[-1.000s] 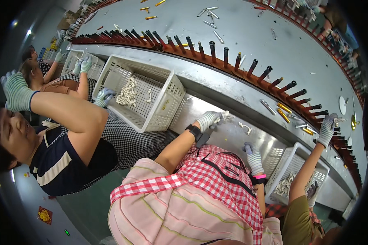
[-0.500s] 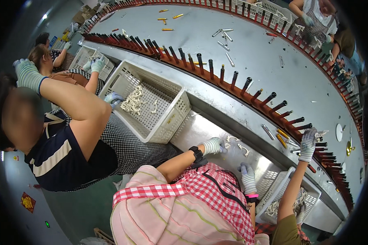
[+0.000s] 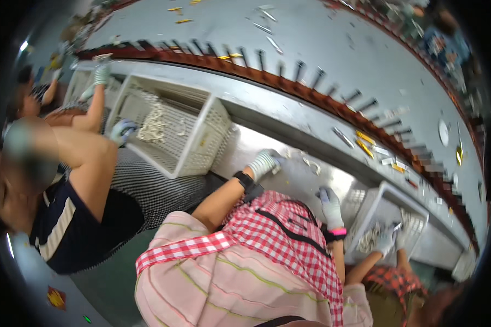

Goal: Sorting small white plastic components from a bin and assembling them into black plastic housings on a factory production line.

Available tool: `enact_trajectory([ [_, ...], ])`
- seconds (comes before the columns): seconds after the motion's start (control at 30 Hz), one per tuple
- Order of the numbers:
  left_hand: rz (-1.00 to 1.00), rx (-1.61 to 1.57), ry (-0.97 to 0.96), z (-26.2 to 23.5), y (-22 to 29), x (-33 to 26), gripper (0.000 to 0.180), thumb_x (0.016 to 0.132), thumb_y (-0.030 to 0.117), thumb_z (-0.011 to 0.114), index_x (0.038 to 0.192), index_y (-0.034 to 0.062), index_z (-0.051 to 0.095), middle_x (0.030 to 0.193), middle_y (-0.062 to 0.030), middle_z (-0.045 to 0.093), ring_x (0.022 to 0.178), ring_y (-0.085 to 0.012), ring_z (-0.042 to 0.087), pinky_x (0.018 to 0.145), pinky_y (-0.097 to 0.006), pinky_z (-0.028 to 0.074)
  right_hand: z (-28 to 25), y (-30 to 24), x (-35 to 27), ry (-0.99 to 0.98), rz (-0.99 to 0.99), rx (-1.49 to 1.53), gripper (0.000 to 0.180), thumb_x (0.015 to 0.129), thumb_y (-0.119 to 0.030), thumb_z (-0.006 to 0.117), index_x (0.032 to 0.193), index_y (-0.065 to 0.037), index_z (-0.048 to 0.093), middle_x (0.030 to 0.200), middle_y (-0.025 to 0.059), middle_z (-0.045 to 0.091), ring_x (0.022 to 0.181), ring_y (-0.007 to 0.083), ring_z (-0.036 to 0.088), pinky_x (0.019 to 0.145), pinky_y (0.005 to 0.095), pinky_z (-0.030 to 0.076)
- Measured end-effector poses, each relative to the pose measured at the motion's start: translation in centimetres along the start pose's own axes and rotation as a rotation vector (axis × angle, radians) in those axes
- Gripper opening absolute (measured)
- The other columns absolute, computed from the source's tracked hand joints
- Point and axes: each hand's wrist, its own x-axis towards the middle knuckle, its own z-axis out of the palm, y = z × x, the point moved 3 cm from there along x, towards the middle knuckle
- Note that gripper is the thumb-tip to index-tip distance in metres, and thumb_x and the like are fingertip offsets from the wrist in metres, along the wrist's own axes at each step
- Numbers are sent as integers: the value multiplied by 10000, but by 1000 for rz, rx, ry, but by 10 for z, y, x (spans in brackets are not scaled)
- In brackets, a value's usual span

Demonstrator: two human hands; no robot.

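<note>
My left hand [image 3: 264, 163], in a striped knit glove with bluish fingertips, is over the metal tray [image 3: 250, 143]. A small white piece [image 3: 276, 170] lies right at its fingertips; the blur hides whether they grip it. Other small, bent white pieces [image 3: 312, 166] lie just to the right on the tray. My right hand [image 3: 330, 208], gloved and with a pink wristband, rests at the tray's near side. Its fingers stretch forward, and I see nothing in them.
A white perforated crate [image 3: 199, 136] with white pieces stands left, beside a co-worker. Another crate [image 3: 381, 204] at right has a co-worker's gloved hands [image 3: 387, 241] in it. Beyond runs a red-brown rack [image 3: 289, 84] of upright dark tubes. Gold and silver tubes [image 3: 364, 147] lie on the table.
The whole view has shifted and blurred. The right co-worker's hand has gone from the rack down into the crate. A far-left co-worker has reached up to the rack. My hands stay at the tray.
</note>
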Motion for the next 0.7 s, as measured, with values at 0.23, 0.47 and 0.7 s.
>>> enact_trajectory([
  [0.23,-24,115,149,-30,-24,18,294,856,242,569,955,-31,613,799,-75,640,681,-147,568,664,-265,465,13,9,1,-10,28,-177,334,897,-302,463,1057,-39,591,905,192,642,881,346,612,795,401,467],
  [0.47,45,464,312,-24,-35,45,284,774,222,640,956,4,630,832,-113,648,739,-210,606,694,-306,481,7,41,-7,3,132,-141,307,887,-271,491,1066,-43,593,910,197,642,888,338,615,792,376,473],
  [0.7,214,1189,210,43,5,91,271,768,221,651,1008,98,624,1043,-169,590,975,-329,569,848,-389,461,16,57,-12,30,151,-167,312,875,-273,507,1047,-25,584,909,235,624,872,371,602,767,401,469],
])
